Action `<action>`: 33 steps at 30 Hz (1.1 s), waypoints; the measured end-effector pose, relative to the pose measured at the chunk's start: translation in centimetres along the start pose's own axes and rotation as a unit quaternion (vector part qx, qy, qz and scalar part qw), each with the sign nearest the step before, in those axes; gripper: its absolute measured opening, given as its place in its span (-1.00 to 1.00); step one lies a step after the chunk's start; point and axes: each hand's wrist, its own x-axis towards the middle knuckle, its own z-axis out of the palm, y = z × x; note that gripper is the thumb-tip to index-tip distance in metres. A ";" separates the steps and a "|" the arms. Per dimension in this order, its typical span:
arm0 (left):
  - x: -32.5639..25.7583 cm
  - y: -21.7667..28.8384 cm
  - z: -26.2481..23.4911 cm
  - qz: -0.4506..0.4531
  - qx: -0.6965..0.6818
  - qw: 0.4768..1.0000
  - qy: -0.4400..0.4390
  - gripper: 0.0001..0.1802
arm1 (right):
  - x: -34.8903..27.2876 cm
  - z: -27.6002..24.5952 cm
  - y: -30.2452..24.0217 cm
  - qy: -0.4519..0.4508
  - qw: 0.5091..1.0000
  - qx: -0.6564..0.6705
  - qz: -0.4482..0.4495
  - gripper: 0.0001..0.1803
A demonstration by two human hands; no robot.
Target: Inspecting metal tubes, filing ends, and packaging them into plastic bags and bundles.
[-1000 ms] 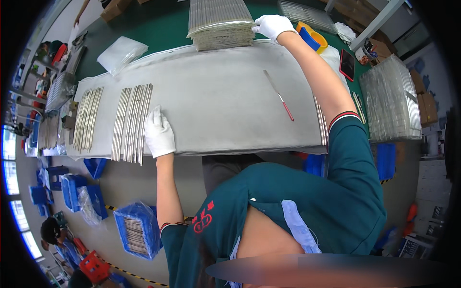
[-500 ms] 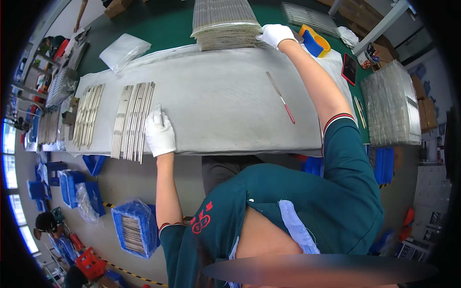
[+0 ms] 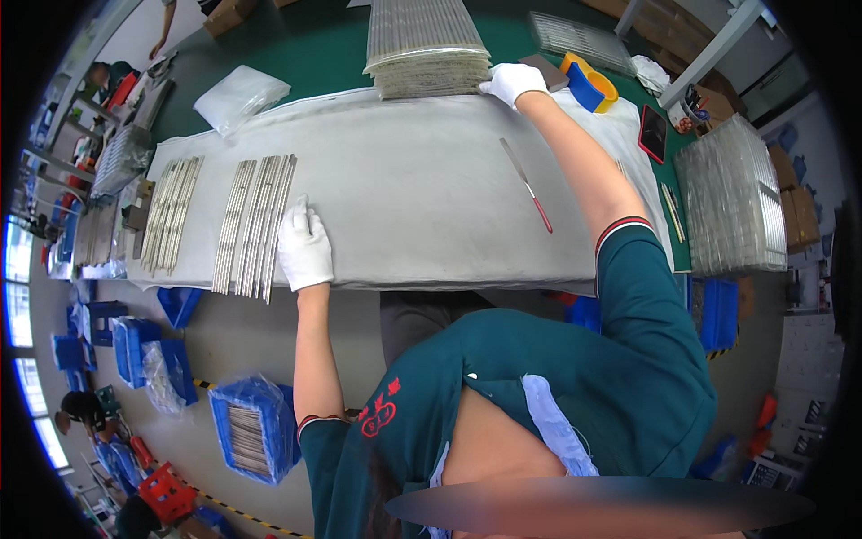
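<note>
Grey-sheeted surface (image 3: 413,198) (workshop, blue bins below): two strip bundles; left hand (image 3: 303,247) flat, open; right hand (image 3: 512,83) grip unclear.

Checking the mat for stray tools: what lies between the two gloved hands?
In the head view, only a thin red-handled tool lies on the grey mat between the left hand and right hand.

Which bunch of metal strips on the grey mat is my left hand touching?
The right-hand bunch: your left hand rests against its edge. The other bunch lies apart, further left.
</note>
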 end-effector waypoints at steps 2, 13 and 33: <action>0.0 0.3 -0.1 -0.007 0.006 1.000 -0.007 -0.73 | 0.2 0.4 -0.1 0.009 1.000 0.000 0.010 -0.56; -0.1 0.0 0.0 -0.023 0.003 1.000 0.002 -0.73 | 0.3 1.7 -0.5 0.076 0.997 0.011 0.008 -0.58; -0.3 -0.4 0.2 -0.034 0.000 0.999 -0.012 -0.73 | -2.7 -1.8 -0.8 0.098 0.989 0.104 0.022 -0.44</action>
